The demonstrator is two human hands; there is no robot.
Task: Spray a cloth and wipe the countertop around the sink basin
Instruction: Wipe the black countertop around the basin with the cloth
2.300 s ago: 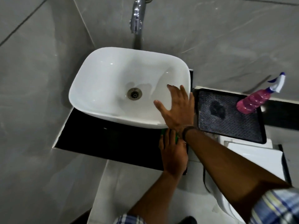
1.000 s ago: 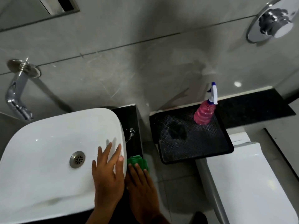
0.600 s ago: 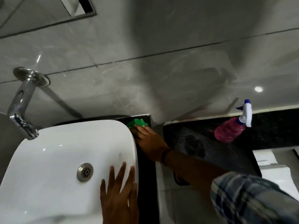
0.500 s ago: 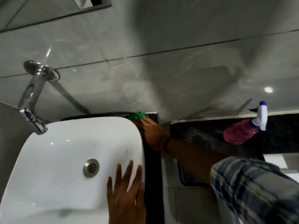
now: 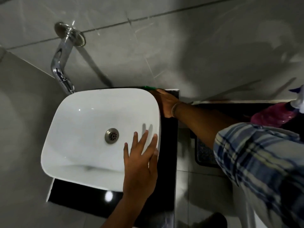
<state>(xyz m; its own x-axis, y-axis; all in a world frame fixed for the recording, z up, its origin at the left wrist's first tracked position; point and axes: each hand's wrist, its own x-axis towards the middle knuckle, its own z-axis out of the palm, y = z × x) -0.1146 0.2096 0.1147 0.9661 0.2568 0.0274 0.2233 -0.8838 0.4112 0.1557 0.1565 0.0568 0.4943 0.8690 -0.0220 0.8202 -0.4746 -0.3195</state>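
We see the glossy white sink basin point(image 5: 92, 129), a rounded rectangle, empty but for its metal drain point(image 5: 111, 135). Our left hand point(image 5: 141, 165) lies flat on its right rim, fingers spread. Our right hand point(image 5: 166, 102) presses the green cloth point(image 5: 150, 87) onto the black polished countertop point(image 5: 167, 145) at the far right corner; its grip is hidden. A pink spray bottle point(image 5: 273, 116) stands far right.
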